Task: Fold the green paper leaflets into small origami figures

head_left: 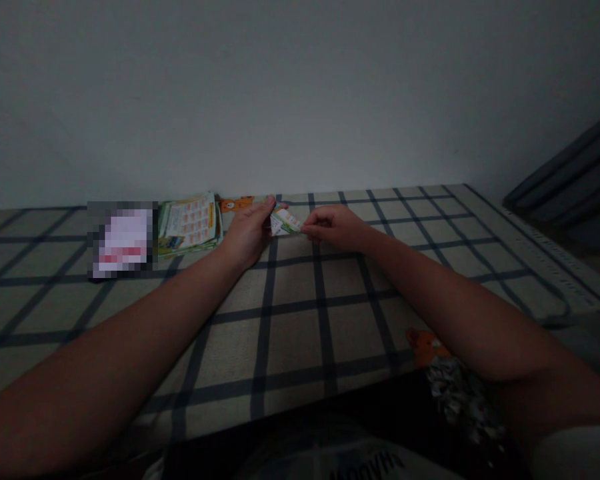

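Between my two hands is a small piece of printed paper (286,222), white with green and orange, that looks folded to a point on the right. My left hand (251,230) grips its left end, thumb on top. The fingertips of my right hand (333,225) pinch its right tip. Both hands are just above the checked tablecloth (295,280). To the left of my left hand lies a stack of printed sheets (187,223) in similar green, white and orange, with a grid of small print on the top one.
A pixelated object with a pale, bright face (125,240) lies left of the stack. A grey wall (300,100) rises behind the table. Dark folded cloth (575,187) hangs at the right. A crinkled grey scrunchie-like thing (463,397) is near my right forearm.
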